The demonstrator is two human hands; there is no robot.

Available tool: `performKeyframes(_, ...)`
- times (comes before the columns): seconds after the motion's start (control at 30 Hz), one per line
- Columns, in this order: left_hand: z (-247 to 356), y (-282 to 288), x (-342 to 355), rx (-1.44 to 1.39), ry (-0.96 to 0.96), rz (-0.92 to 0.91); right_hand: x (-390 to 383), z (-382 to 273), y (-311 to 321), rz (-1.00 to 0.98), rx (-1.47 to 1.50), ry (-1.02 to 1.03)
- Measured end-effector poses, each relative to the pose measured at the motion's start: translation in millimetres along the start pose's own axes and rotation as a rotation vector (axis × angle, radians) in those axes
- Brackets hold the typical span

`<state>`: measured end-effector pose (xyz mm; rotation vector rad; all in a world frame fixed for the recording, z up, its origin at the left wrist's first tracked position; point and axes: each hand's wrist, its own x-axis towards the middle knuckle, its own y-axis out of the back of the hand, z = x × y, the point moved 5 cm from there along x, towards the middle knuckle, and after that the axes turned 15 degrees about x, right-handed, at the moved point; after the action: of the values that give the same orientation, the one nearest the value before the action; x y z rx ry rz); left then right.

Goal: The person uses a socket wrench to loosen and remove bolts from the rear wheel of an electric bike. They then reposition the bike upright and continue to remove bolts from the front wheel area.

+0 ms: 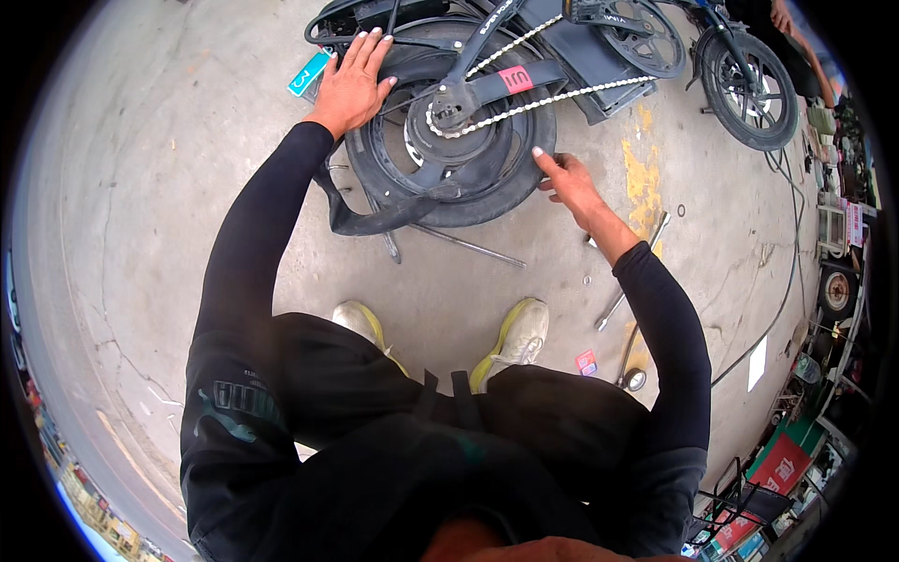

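Observation:
An electric bike's rear wheel lies on its side, its black tyre [510,192] outward and a silver chain [524,115] across it. My left hand [351,86] lies with fingers spread on the wheel's upper left side, next to a teal plate [307,73]. At the tyre's right edge, my right hand [573,190] has its thumb against the sidewall and fingers curled at the rim of the tyre. A flattened black inner tube [375,221] hangs out over the wheel's lower left. Metal rods [468,245] lie partly under the wheel.
Right of my right shoe [523,332] are a long metal wrench [634,272], a small red-and-blue packet [586,362] and a round gauge [635,379] on a hose. Another bike's wheel [749,92] stands at upper right. Cluttered shop goods [833,290] line the right side.

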<state>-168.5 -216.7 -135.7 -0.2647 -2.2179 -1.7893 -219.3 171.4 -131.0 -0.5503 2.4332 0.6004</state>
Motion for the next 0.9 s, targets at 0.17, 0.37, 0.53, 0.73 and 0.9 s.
performKeyframes(0.17, -1, 6, 1, 0.036, -0.008, 0.026, -69, 57, -99, -0.363, 0.253, -0.250)
performKeyframes(0.37, 39, 76, -22, -0.149, -0.473, -0.051, -61, 59, -93, -0.454, -0.055, -0.115)
performKeyframes(0.53, 42, 69, -91, -0.003, -0.824, -0.114, -52, 51, -94, -0.501, -0.253, -0.020)
performKeyframes(0.73, 65, 58, -109, -0.077, -0.818, -0.324, -51, 51, -98, -0.630, -0.504, 0.130)
performKeyframes(0.9, 90, 58, -109, -0.126, -0.776, -0.337, -63, 71, -107, -0.781, -0.860, 0.186)
